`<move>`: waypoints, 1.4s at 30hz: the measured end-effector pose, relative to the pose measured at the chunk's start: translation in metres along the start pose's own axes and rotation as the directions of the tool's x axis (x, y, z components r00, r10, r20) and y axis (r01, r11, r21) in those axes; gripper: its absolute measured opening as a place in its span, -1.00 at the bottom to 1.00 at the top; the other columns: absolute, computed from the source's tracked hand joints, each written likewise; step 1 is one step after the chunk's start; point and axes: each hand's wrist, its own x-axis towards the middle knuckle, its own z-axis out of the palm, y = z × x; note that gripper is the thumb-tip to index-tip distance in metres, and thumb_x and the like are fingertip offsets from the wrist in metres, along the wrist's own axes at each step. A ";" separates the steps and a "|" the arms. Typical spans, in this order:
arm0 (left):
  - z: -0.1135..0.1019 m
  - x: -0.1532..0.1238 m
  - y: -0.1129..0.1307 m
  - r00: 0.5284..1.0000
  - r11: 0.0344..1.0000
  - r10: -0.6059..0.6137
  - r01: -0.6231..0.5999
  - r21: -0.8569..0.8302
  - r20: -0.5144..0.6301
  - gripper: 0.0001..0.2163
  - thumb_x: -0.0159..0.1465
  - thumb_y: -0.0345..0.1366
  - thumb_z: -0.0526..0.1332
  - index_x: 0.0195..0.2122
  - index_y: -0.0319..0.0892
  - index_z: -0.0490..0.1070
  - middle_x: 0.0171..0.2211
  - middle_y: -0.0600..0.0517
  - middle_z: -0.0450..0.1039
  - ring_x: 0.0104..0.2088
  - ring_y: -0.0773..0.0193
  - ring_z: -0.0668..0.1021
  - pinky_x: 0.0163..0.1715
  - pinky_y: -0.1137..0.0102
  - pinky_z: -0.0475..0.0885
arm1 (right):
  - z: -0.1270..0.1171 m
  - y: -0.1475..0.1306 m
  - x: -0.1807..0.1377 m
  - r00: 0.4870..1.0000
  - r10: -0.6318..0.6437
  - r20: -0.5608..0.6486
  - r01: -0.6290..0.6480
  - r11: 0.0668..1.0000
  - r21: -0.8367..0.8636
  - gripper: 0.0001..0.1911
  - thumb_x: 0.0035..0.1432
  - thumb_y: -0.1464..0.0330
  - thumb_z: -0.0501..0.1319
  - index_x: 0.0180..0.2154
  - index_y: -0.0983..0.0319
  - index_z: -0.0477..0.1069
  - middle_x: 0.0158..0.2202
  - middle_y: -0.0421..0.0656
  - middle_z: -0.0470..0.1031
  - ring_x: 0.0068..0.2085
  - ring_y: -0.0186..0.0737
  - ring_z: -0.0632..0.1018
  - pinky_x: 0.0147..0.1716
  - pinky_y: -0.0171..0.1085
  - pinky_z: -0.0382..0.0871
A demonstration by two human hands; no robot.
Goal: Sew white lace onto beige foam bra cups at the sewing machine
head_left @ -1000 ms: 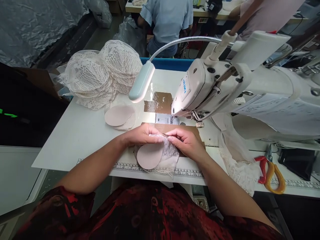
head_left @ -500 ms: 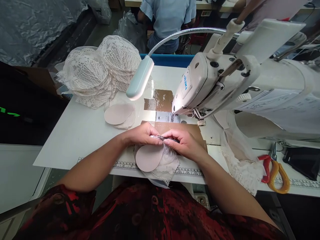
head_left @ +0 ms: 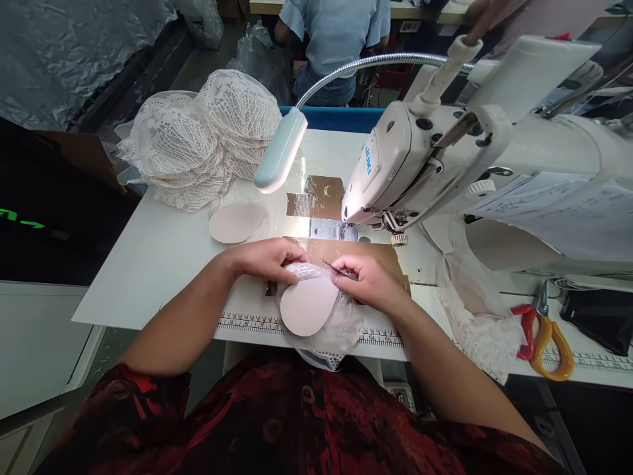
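Note:
My left hand (head_left: 271, 259) pinches the upper edge of a white lace piece with a smooth pale pink bra cup (head_left: 309, 303) lying over it. The lace (head_left: 345, 330) spreads out from under the cup and hangs past the table's front edge. In my right hand (head_left: 368, 280) is a small dark pair of thread snips (head_left: 341, 269), its pointed tip aimed left above the cup's top edge. Fingertips of that hand also meet the cup's upper right edge. Behind both hands stands the sewing machine (head_left: 386, 165), its needle area lit and apart from the fabric.
A second pink cup (head_left: 237, 222) lies left of my hands, before a stack of lace cups (head_left: 173, 142). The lamp (head_left: 281, 150) hangs over the table (head_left: 148, 270). Lace scraps (head_left: 477, 316) and red-and-orange-handled scissors (head_left: 544, 336) lie at right. A person (head_left: 333, 39) sits beyond.
My hands have drawn apart, the left moving slightly left with the lace edge. The snips' tip now shows free of the left fingers. The cup has shifted a little right and up.

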 end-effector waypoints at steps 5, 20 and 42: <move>-0.005 -0.008 0.002 0.990 0.997 0.066 -0.060 0.053 -0.122 -0.66 0.14 -0.31 0.27 -0.05 -0.25 0.43 -0.41 0.08 0.31 -0.39 0.39 0.39 -0.41 0.52 0.30 | -0.005 0.002 -0.006 0.990 0.009 0.140 -0.034 0.984 0.174 -0.76 0.10 0.17 0.21 -0.33 0.23 0.41 -0.41 -0.23 0.41 -0.40 -0.32 0.39 -0.43 -0.33 0.24; 0.020 -0.036 0.011 0.943 0.994 -0.110 0.101 -0.043 -0.314 -0.68 0.15 -0.08 0.30 -0.23 -0.23 0.49 -0.42 0.04 0.41 -0.41 0.35 0.43 -0.40 0.46 0.33 | 0.010 0.001 -0.003 0.989 -0.101 -0.107 0.123 0.967 0.224 -0.82 0.12 0.26 0.19 -0.34 0.24 0.44 -0.45 -0.22 0.40 -0.42 -0.34 0.37 -0.43 -0.33 0.21; 0.069 0.005 -0.009 0.930 0.892 -0.029 -0.141 -0.429 -0.367 -0.71 0.12 -0.13 0.33 -0.30 -0.30 0.54 -0.45 0.01 0.45 -0.39 0.29 0.49 -0.39 0.46 0.35 | -0.001 -0.003 -0.006 0.984 -0.175 0.035 0.172 0.983 0.068 -0.75 0.16 0.24 0.21 -0.16 0.20 0.47 -0.30 -0.17 0.54 -0.30 -0.27 0.49 -0.32 -0.29 0.32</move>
